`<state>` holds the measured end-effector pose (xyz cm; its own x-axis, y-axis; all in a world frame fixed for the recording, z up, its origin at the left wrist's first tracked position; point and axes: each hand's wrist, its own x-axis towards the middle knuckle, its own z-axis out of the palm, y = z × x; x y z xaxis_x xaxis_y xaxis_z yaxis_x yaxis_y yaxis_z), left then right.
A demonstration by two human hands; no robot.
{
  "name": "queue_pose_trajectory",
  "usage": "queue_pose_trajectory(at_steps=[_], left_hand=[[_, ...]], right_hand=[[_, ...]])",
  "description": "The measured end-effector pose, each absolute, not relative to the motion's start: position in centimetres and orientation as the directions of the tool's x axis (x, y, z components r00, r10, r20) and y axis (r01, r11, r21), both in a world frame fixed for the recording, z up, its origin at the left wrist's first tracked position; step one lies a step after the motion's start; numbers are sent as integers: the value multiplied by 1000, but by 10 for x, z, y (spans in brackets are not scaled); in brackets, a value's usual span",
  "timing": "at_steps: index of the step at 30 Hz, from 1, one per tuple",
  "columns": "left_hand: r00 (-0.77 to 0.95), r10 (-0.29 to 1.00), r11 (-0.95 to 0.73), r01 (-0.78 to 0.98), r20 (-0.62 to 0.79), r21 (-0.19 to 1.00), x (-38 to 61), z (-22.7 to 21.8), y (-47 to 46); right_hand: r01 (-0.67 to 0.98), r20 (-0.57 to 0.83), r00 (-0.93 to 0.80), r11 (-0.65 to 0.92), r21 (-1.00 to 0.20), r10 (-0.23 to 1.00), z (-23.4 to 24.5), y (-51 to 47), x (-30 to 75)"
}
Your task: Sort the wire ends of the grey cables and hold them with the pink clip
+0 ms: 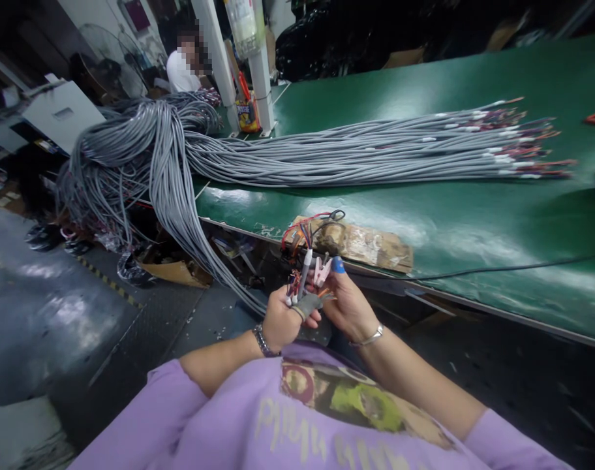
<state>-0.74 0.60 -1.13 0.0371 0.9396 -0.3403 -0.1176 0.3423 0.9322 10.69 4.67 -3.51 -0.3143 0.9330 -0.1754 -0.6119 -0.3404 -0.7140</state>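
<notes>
Near the front edge of the surface (449,222), gray cable ends (305,279) are clasped by the closed left grip (281,323), 1 pointed edgeward; the half-curled right grip's (350,303) hold, alongside, cannot be told.

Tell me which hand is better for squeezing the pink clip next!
Probably the right hand: its thumb is right beside the pink clip, while the left hand looks busy, closed around grey cables.
</notes>
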Motion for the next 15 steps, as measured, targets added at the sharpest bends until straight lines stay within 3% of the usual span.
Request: queue_pose_trajectory(at_steps=[6,15], left_hand=[[57,932,361,-127,-357,924,-12,-7,1],[71,924,381,-112,-375,918,-22,-9,-6]], right_hand=[[-617,-222,-310,-373,-693,924,-45,40,115],[-416,-263,-492,-490,-766,830,-35,24,138]])
